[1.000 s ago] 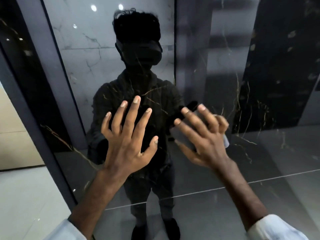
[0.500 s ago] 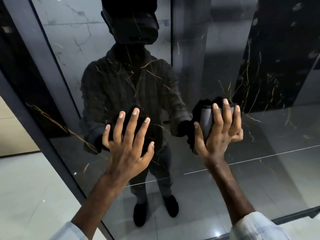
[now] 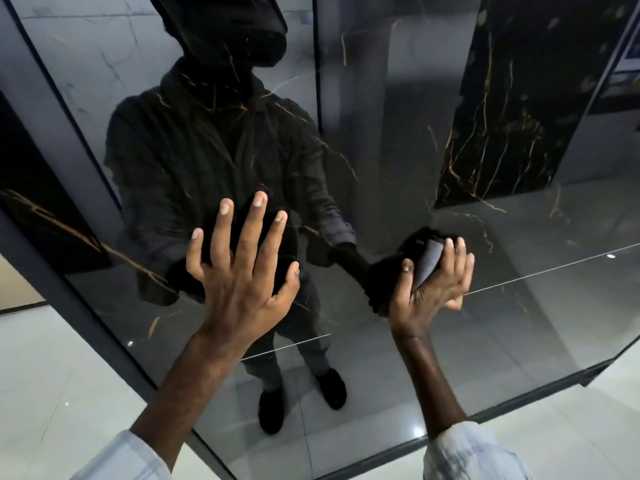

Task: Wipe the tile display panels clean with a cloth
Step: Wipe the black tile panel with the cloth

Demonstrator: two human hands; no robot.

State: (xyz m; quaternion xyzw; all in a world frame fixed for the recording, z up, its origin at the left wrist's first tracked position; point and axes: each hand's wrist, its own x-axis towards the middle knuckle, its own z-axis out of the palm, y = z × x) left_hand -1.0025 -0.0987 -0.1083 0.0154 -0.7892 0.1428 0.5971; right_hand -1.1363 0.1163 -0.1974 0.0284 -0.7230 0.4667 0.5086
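A glossy black tile display panel point(image 3: 433, 140) with gold veins stands upright in front of me and mirrors my body. My left hand point(image 3: 242, 268) lies flat on it with its fingers spread and straight. To the right, my right hand point(image 3: 434, 282) presses a small grey cloth point(image 3: 427, 266) against the panel, its fingers laid over the cloth and the thumb beside it. Most of the cloth is hidden under the palm.
A dark grey frame point(image 3: 86, 306) runs along the panel's left edge and bottom. Pale glossy floor tiles point(image 3: 52, 375) lie below and to the left. A beige surface point(image 3: 14, 289) shows at the far left edge.
My right hand has slid to the right and lower across the panel with the cloth under it. My view has tilted downward, showing the panel's bottom edge. The left hand stays flat on the panel.
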